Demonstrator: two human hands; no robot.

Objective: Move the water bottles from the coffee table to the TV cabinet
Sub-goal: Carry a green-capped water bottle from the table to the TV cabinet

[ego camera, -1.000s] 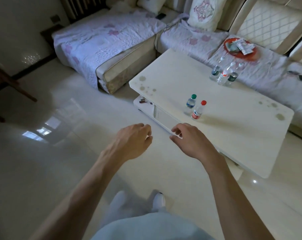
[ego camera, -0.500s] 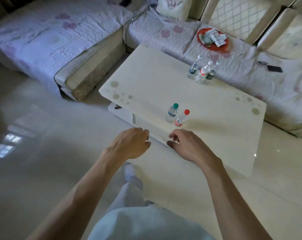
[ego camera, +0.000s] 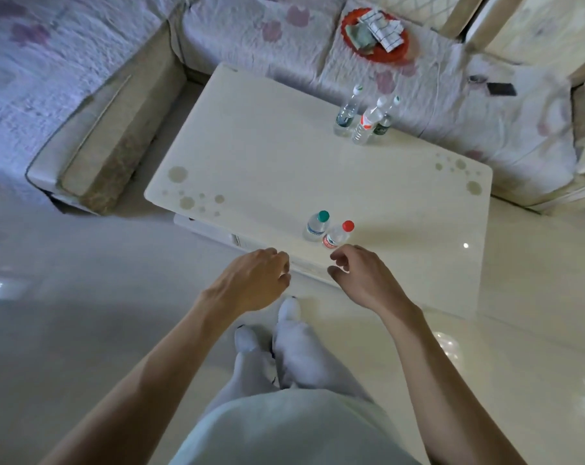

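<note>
Two small water bottles stand side by side near the front edge of the white coffee table (ego camera: 318, 176): a green-capped bottle (ego camera: 316, 226) and a red-capped bottle (ego camera: 336, 235). Three more clear bottles (ego camera: 363, 120) stand together at the table's far edge. My right hand (ego camera: 358, 276) hovers just in front of the red-capped bottle, fingers loosely curled, holding nothing. Left of it, my left hand (ego camera: 251, 280) hangs over the floor at the table's front edge, also loosely curled and empty. The TV cabinet is out of view.
A corner sofa (ego camera: 116, 112) with pale floral covers wraps the table's far and left sides. A red tray (ego camera: 375, 35) with cloths and a dark phone (ego camera: 500, 88) lie on the sofa. Glossy tiled floor (ego camera: 83, 313) spreads around me; my feet stand by the table.
I have stepped closer to the table, so it and the bottles fill more of the view. Both hands have drawn nearer to the two front bottles, still empty.
</note>
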